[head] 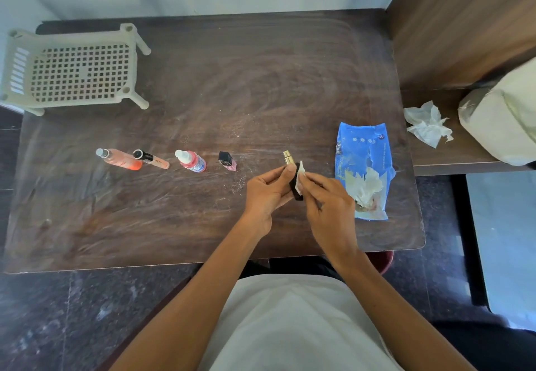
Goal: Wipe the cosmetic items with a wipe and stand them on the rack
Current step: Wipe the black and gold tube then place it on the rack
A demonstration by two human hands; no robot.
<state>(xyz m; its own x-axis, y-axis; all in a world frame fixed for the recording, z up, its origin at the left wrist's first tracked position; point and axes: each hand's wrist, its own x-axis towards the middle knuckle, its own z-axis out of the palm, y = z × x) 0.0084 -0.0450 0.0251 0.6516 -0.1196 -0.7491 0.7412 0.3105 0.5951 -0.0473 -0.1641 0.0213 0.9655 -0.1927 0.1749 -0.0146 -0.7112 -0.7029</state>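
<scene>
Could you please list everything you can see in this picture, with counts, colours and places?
table: one, dark brown wood, centre
rack: one, cream, table's far left corner
spray bottle: one, orange-pink, leftmost in the row
tube: one, peach, black cap, second in the row
white-capped bottle: one, pink-red, third
nail polish: one, pink, black cap, fourth
wipe pack: one, blue, table's right side
crumpled tissue: one, white, side shelf
bag: one, cream, far right
lipstick: one, black and gold, held
wipe: one, white, against lipstick
left hand: grips lipstick
right hand: pinches wipe
</scene>
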